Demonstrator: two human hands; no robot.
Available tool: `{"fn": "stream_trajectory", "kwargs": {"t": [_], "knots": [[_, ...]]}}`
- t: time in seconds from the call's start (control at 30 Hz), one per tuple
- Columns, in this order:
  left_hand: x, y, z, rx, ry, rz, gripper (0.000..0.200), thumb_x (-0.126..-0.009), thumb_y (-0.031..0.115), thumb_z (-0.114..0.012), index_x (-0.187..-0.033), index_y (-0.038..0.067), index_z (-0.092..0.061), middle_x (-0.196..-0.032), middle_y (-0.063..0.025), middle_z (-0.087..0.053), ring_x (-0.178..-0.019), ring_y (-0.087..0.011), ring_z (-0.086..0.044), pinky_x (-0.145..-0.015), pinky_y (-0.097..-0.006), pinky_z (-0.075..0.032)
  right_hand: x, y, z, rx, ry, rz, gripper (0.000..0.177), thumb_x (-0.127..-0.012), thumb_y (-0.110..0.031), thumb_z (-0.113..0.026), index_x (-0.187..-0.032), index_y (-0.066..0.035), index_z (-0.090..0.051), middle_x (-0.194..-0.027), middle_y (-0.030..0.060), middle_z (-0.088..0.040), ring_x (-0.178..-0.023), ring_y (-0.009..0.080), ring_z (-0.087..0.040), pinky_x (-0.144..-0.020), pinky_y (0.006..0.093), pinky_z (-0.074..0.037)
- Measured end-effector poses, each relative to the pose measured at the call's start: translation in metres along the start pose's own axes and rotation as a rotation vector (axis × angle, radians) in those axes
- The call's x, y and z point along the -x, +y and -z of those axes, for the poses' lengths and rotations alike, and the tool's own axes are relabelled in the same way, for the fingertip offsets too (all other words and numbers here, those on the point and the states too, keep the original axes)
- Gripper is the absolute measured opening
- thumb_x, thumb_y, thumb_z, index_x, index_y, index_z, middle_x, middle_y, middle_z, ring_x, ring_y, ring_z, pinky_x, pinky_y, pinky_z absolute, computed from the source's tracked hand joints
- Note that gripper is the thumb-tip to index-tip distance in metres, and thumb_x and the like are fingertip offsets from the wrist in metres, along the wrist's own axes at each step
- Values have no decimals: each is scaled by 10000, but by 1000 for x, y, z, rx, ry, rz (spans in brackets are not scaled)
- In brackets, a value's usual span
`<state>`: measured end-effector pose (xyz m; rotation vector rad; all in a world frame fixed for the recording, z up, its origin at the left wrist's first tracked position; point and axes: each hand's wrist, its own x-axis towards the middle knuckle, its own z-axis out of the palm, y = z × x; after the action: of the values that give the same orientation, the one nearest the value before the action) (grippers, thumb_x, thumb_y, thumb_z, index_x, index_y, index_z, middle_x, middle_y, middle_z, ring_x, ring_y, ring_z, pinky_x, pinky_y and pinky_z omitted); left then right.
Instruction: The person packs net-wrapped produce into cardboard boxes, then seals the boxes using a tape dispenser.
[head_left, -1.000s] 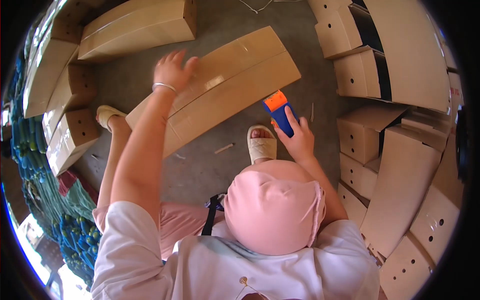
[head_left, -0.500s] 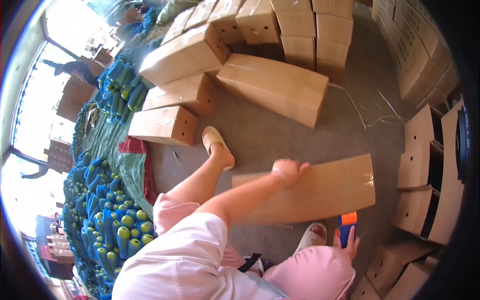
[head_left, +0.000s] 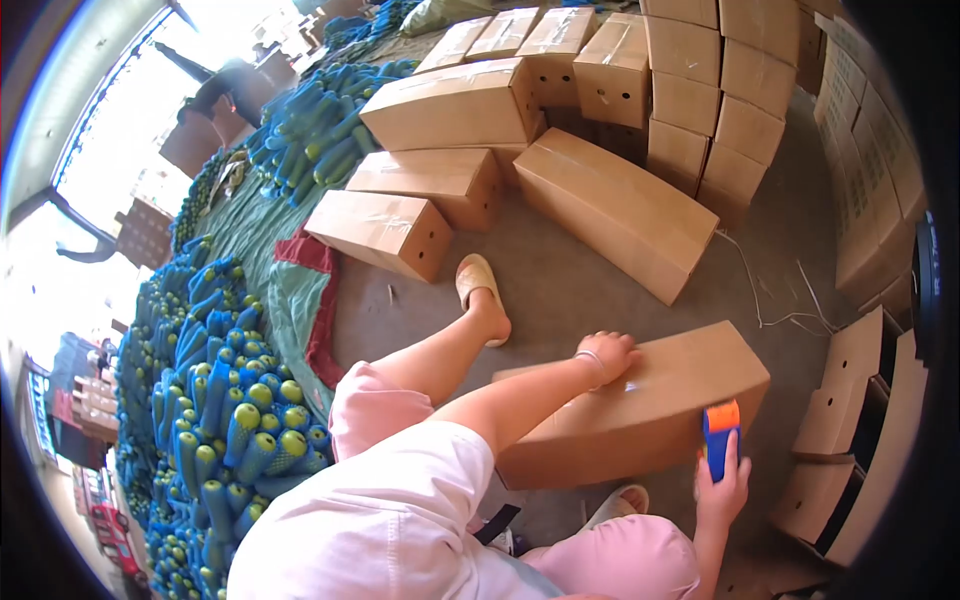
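A long cardboard box (head_left: 655, 390) lies on the floor between my legs. My left hand (head_left: 612, 357) presses on its top near the far edge, with the fingers curled at that edge. In my right hand (head_left: 724, 485) is a blue and orange tape dispenser (head_left: 721, 440), gripped by its handle. The dispenser's orange head overlaps the near right end of the box in this view.
Taped boxes (head_left: 615, 210) lie ahead, with taller box stacks (head_left: 715, 95) behind. Open boxes (head_left: 840, 410) stand at the right. Green produce in blue netting (head_left: 230, 400) is heaped at the left beside a green tarp (head_left: 300, 295). Loose strapping (head_left: 770, 320) lies on the floor.
My right hand has raised the tape dispenser from beside my knee to the box's right end. The box has tilted, showing more of its near side; my left hand stays on it.
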<state>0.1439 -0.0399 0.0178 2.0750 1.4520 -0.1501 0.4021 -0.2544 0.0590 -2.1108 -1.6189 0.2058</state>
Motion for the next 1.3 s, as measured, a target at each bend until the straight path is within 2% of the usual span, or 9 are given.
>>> {"fn": "stream_trajectory", "kwargs": {"t": [0.1,0.17,0.27,0.33,0.53,0.73,0.9,1.1,1.3], "knots": [[25,47,13,15,127,-159,680,-880,497,-556,-1401,90,-398,-1445,-170,-401,-1284,-369,-431,-1036,-486,-375,-40,-25,-6,40,-61,-10,695,-748,-270,-749,-1389,-229,-482,-915,139,-526,-795,357,-607,-694,446,-508],[43,69,22,-50,141,-212,808,-838,525,-607,-1456,93,-317,-1485,-181,-341,-1306,-384,-401,-1042,-525,-356,-60,-33,-10,59,-68,8,691,-756,-289,-746,-1391,-242,-479,-913,133,-531,-794,350,-613,-699,443,-513],[43,74,15,-299,114,-193,1213,-631,562,-782,-1526,134,-84,-1530,-153,-245,-1321,-389,-361,-1010,-552,-354,-78,-38,-14,70,-110,11,687,-763,-297,-741,-1395,-243,-476,-916,131,-539,-800,341,-616,-703,438,-518],[34,69,6,-349,174,-203,1234,-607,558,-802,-1524,132,-96,-1495,-147,-295,-1296,-367,-388,-983,-524,-377,-82,-40,-16,42,-124,3,685,-765,-305,-739,-1395,-248,-477,-911,129,-542,-801,335,-619,-704,437,-518],[25,68,17,-336,86,-141,1257,-589,544,-823,-1524,134,-90,-1402,-124,-381,-1258,-334,-418,-968,-502,-380,-97,-45,-19,-27,-160,-34,675,-775,-328,-729,-1396,-245,-479,-912,117,-546,-805,320,-622,-717,434,-519],[27,76,-5,-385,178,-95,1250,-619,524,-814,-1517,86,-64,-1395,-156,-370,-1272,-348,-391,-1000,-513,-342,-93,-43,-15,-27,-188,-36,678,-773,-358,-732,-1392,-237,-484,-913,120,-542,-803,322,-620,-722,432,-516],[30,76,-8,-374,200,-110,1229,-639,524,-799,-1515,74,-64,-1402,-160,-356,-1281,-347,-375,-1004,-519,-332,-87,-37,-19,-49,-119,31,583,-857,-426,-638,-1383,-219,-496,-919,122,-542,-811,324,-615,-707,433,-516],[31,75,-7,-366,219,-120,1212,-641,531,-791,-1510,66,-85,-1397,-157,-359,-1271,-340,-382,-987,-509,-344,-86,-34,-23,-13,-89,65,474,-940,-395,-521,-1380,-220,-501,-931,121,-538,-812,326,-610,-695,435,-511],[30,74,-9,-388,248,-127,1207,-640,545,-786,-1509,68,-98,-1388,-152,-366,-1261,-333,-387,-970,-497,-354,-84,-32,-25,-29,-66,69,464,-945,-382,-516,-1377,-215,-506,-920,122,-536,-800,330,-608,-683,432,-511]]}}
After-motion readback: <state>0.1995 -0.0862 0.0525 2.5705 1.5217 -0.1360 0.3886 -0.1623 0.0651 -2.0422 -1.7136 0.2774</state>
